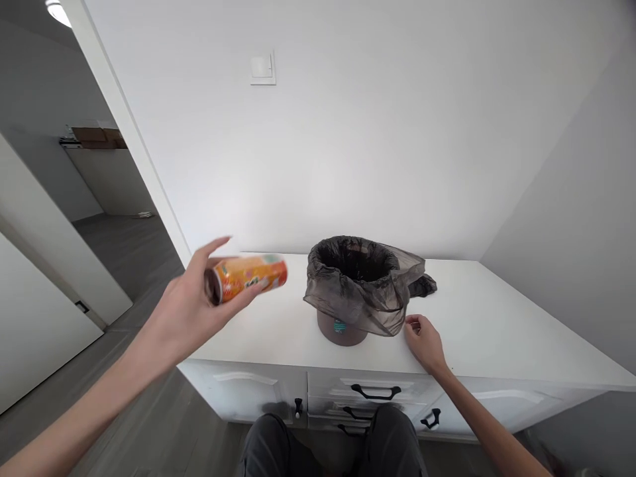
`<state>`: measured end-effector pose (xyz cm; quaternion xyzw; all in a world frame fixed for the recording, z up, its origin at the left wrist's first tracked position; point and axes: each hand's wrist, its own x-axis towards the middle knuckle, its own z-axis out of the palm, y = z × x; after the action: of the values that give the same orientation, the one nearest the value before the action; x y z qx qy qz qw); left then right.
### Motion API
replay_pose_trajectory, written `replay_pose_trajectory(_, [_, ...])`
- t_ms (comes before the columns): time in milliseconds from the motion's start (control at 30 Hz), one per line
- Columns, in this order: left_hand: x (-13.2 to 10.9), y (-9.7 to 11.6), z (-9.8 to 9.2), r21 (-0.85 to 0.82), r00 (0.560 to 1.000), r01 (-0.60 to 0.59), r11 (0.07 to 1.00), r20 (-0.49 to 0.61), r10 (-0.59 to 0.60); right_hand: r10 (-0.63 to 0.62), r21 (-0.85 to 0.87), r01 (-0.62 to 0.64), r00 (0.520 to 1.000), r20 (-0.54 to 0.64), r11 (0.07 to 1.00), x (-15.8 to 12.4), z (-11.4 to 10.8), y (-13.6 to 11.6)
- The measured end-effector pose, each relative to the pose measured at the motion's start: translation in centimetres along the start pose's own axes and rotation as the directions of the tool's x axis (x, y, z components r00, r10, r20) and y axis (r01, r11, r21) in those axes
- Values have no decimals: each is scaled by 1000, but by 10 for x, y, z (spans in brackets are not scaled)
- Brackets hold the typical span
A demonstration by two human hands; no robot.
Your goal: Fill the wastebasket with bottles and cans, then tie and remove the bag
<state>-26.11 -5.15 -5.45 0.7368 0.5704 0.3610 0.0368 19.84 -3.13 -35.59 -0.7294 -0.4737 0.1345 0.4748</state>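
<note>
One glossy orange drinks can (253, 273), a metal cylinder, is lying near-horiz in my L hand (191, 301), thumb and fingers part-open around it, abv the flat white cabinet top (268, 331). To its right: round brown waste bin (342, 333) w/ crinkled, semi-sheer black liner (372, 301). R hand (426, 342) half-curled by liner's edge; can't tell if pinching it.

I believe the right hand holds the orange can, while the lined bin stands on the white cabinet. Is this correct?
Not quite: the head view shows the left hand holding the orange can. The lined bin does stand on the white cabinet.
</note>
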Motion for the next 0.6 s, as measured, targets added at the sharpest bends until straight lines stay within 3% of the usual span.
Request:
replay_pose_trajectory(67, [32, 51, 9, -138, 992, -115, 984, 25, 120, -9, 5, 9, 1000, 3, 1000, 0, 0, -2])
replay_pose_trajectory(133, [63, 91, 31, -295, 965, -149, 944, 167, 204, -18, 13, 17, 1000, 9, 1000, -1, -1, -4])
replay_pose_trajectory(233, [100, 113, 75, -462, 883, -67, 884, 384, 268, -27, 23, 27, 1000, 6, 999, -3, -2, -6])
replay_pose_trajectory(267, [109, 109, 87, -492, 900, -39, 870, 361, 245, -29, 27, 29, 1000, 4, 999, -2, -2, -6])
replay_pose_trajectory(367, [123, 63, 108, -514, 995, -16, 857, 72, 62, -36, 37, 35, 999, 7, 999, -1, -2, -5])
replay_pose_trajectory(433, [122, 10, 108, -310, 999, -10, 951, -54, -7, -34, 40, 33, 999, 12, 999, 0, -2, -4])
replay_pose_trajectory(467, [118, -19, 105, -140, 999, -21, 990, -39, 16, -32, 41, 31, 999, 14, 999, 0, -2, -5])
replay_pose_trajectory(533, [103, -77, 99, 212, 999, -13, 977, 37, 5, -26, 42, 25, 1000, 17, 999, 0, -2, -5])
replay_pose_trajectory(600, [82, -124, 94, 387, 985, 77, 919, 114, -130, -26, 45, 25, 999, 22, 999, 0, -2, -6])
